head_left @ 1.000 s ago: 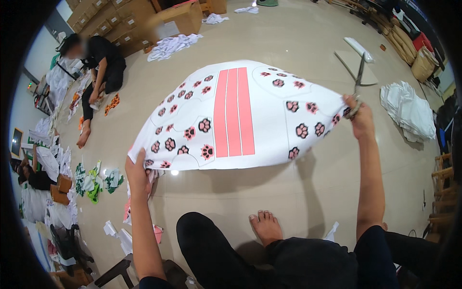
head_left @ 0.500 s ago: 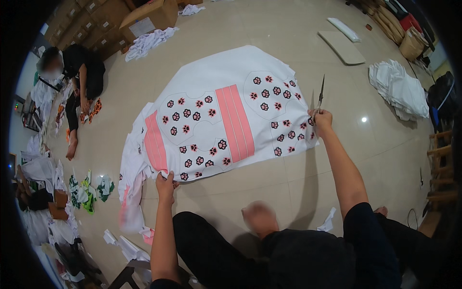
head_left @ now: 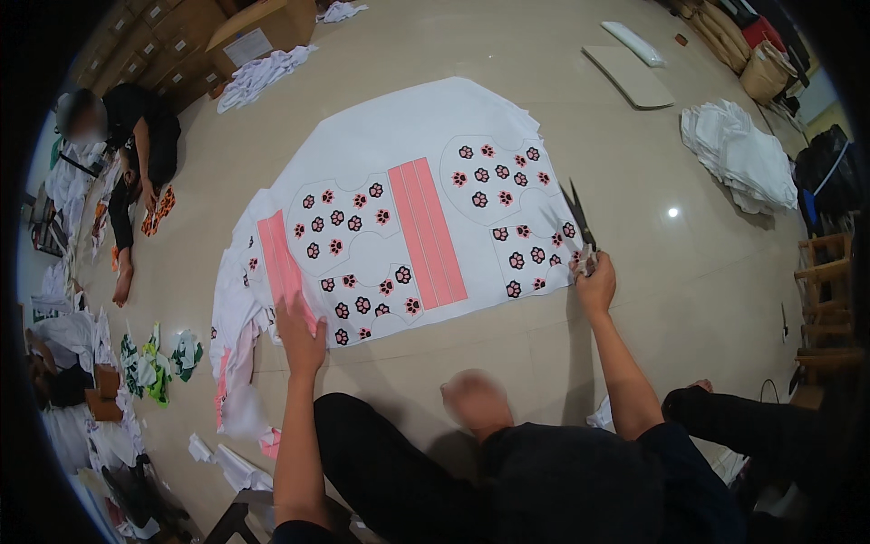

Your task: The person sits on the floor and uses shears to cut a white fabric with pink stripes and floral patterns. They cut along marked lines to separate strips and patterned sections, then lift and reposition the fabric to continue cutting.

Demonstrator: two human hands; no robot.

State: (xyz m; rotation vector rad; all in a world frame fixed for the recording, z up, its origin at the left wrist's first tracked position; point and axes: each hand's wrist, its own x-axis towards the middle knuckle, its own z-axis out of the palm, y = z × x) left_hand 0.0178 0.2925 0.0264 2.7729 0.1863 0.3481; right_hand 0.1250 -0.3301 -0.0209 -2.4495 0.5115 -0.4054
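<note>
One patch of floor (head_left: 526, 354), mid-view on my remote feed, bears the paw-print cloth (head_left: 390, 213). Over its left pink band (head_left: 279, 252) I have the left hand (head_left: 304, 334), fingers spread; pressing outward would best flatten creases. My right hand (head_left: 595, 281) grips scissors (head_left: 584, 231) by the cloth's near right corner (pinching fabric too? I cannot tell), so mind the blades (head_left: 577, 204).

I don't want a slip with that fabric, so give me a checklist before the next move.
1. Scissors in the right hand: ok.
2. Scissor tips pointing away from the body: ok.
3. Scissors fully closed: cannot tell.
4. Left hand at the near edge of the paw-print fabric: ok.
5. Fabric flat throughout: not ok, its left end is bunched.
6. Bare foot off the fabric: ok.
</note>
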